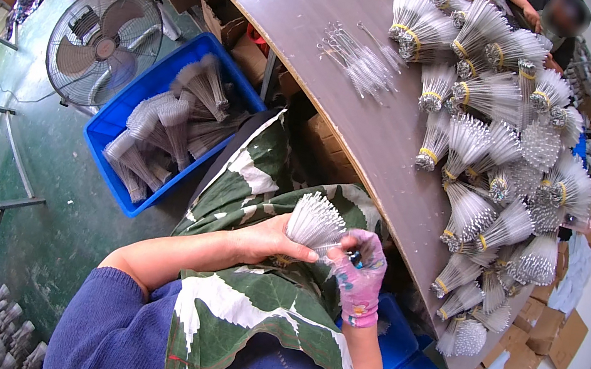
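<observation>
Over my lap, my left hand point(267, 239) is wrapped round a bundle of thin white tube brushes point(315, 223), their tips fanned upward. Close against the bundle's right side is my right hand point(360, 267), in a pink patterned glove with bare fingertips. Its thumb and fingers are bent together by the brushes. Something small, dark and blue shows between these fingers, too little of it to name. A green and white leaf-print apron point(237, 300) lies beneath both hands.
The brown table point(326, 2) curves along my right, bearing many brush bundles point(474, 144) tied with yellow bands and some loose brushes point(363, 63). On my left stand a blue crate point(100, 160) of bundles and a floor fan point(103, 47). Another person's arm point(521, 3) is across the table.
</observation>
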Available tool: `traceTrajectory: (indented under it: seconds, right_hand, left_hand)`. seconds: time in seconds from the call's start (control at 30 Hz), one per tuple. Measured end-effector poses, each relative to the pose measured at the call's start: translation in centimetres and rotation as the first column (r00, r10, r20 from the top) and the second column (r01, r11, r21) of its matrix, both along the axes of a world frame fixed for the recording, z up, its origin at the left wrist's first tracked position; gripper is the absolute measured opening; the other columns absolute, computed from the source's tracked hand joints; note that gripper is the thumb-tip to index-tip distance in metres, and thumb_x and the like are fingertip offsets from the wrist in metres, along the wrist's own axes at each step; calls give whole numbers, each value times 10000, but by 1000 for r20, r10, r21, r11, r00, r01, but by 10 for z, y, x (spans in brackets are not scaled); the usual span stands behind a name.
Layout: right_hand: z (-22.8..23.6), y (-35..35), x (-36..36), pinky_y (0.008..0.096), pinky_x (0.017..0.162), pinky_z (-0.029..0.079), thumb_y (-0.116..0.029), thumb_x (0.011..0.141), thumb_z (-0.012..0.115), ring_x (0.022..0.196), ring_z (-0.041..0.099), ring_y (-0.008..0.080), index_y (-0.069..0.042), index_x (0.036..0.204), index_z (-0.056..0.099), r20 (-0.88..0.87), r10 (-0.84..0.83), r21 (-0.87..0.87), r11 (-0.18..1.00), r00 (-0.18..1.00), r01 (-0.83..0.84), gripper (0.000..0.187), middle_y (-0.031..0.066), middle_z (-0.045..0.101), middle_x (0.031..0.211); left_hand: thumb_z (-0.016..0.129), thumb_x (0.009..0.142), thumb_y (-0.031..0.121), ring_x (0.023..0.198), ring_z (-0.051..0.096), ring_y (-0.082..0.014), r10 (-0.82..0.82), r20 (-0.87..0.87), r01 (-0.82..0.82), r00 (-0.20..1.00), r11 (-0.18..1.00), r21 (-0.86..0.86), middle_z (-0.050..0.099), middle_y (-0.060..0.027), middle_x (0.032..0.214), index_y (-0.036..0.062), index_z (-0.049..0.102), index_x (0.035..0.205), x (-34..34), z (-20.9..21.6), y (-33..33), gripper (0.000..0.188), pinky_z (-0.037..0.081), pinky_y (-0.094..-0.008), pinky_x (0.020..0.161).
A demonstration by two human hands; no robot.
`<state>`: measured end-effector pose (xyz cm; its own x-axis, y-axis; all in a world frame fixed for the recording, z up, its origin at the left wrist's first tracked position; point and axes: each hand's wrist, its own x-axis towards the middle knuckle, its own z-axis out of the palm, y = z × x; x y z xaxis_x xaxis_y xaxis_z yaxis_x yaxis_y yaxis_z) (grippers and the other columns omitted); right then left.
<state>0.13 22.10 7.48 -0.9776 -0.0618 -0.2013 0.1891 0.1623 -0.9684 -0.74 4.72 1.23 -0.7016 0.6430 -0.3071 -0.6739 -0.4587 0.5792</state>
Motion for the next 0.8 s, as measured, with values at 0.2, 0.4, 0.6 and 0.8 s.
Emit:
traceTrajectory:
  seconds: [0.2, 0.4, 0.6, 0.8]
  right_hand:
    - [-3, -5, -1, 237, 742, 440, 51, 690, 656, 810, 510, 96, -41, 907, 532, 44, -127, -98, 987, 991, 131, 266, 18, 534, 878]
    - [-4, 0, 3, 229, 747, 438, 37, 705, 653, 799, 519, 94, -34, 964, 524, 70, -69, -164, 983, 995, 80, 298, 25, 547, 904]
    - [3, -1, 5, 232, 694, 437, 62, 701, 651, 760, 501, 87, -51, 858, 486, -28, -14, -19, 1000, 1000, 13, 254, 18, 519, 839]
    - [-7, 2, 2, 206, 674, 428, 56, 727, 653, 723, 495, 62, -53, 838, 506, -9, -59, 39, 997, 998, 59, 214, -20, 516, 775]
  left_hand:
    - [718, 762, 197, 1089, 505, -160, 0, 34, -3, 999, 998, 67, 544, -69, 1186, -3, 469, 1228, 1, -4, 3, 565, 359, -301, 973]
    - [685, 792, 209, 1082, 516, -174, -4, 119, -3, 993, 998, 64, 555, -83, 1162, -4, 467, 1222, 2, -3, 1, 527, 383, -316, 963]
    - [685, 794, 203, 1062, 530, -171, -24, 149, 15, 988, 998, 64, 563, -82, 1147, -7, 471, 1213, 3, 0, 0, 516, 397, -315, 951]
    - [713, 764, 163, 1057, 532, -166, 41, 69, -38, 997, 999, -32, 571, -67, 1137, -2, 479, 1208, 4, 1, 1, 527, 392, -310, 956]
